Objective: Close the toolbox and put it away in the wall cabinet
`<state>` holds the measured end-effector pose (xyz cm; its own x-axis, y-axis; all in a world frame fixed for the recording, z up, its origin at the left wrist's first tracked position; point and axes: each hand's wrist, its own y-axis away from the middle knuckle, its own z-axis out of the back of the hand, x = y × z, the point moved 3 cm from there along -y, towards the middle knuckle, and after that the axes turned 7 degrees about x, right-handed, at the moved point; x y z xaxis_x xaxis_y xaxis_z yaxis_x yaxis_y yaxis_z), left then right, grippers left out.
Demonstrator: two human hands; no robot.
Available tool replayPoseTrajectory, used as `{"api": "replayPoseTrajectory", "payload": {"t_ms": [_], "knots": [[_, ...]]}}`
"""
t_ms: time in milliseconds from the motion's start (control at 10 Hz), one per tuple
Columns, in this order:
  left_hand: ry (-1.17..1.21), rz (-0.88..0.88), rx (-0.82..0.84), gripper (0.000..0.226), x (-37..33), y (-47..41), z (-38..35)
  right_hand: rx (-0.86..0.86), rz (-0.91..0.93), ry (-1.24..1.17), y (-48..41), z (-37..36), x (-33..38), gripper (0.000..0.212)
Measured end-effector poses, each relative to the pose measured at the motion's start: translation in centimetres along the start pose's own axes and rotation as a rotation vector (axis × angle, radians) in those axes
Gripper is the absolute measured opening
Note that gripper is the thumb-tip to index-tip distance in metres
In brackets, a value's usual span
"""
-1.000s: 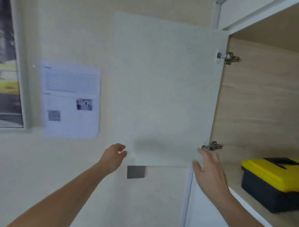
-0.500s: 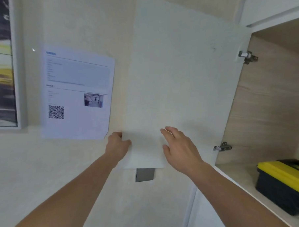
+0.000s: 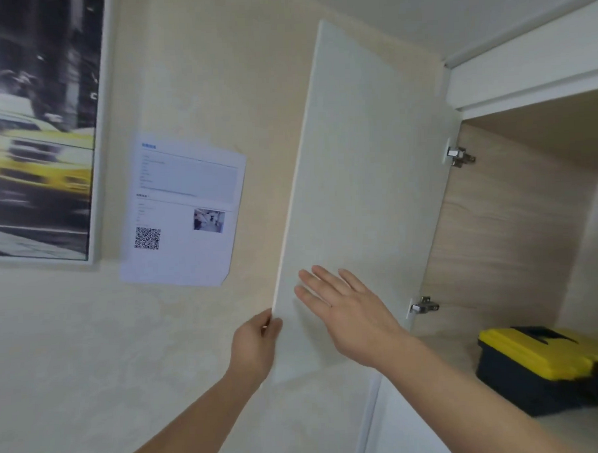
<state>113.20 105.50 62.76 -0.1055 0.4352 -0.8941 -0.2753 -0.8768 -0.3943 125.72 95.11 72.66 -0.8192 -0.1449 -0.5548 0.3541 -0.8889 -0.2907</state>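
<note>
Toolbox (image 3: 543, 369), lid closed, sits on the open wall cabinet's shelf (image 3: 450, 348) with clear room above; left hand (image 3: 253, 348) fingers pinch the free edge of the cabinet door (image 3: 357, 176), right hand (image 3: 349, 316) spread flat, holding nothing, against its inner face; wall notice (image 3: 184, 210) text illegible.

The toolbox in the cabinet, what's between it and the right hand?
In the head view, only the lower hinge and bare wooden shelf lie between the right hand, flat on the open door, and the closed toolbox.
</note>
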Motion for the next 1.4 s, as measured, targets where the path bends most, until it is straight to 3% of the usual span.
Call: {"api": "replayPoseTrajectory", "payload": {"t_ms": [100,300,500,700,900,1200,1400], "knots": [[-0.019,-0.024,-0.009,0.017,-2.1,4.2,-1.6,0.015,0.084,0.105,3.6,2.2,0.1,0.072],[0.015,-0.098,0.007,0.021,-6.4,13.4,-9.8,0.045,0.117,0.362,10.8,5.5,-1.4,0.057],[0.048,-0.188,0.171,0.041,-11.4,20.0,-21.1,0.255,-0.110,0.533,22.5,6.6,-7.6,0.061],[0.083,-0.107,0.564,0.060,-13.7,22.5,-29.4,0.385,-0.279,0.374,30.7,5.5,-12.2,0.064],[0.145,-0.078,0.906,0.071,-15.8,21.3,-36.1,0.501,-0.449,0.424,34.5,3.8,-16.9,0.065],[0.100,-0.149,0.949,0.087,-16.0,21.2,-39.1,0.504,-0.462,0.435,35.4,2.7,-19.1,0.062],[0.209,0.018,0.993,0.072,-15.7,19.7,-36.2,0.395,-0.581,0.260,34.4,2.4,-17.5,0.052]]}}
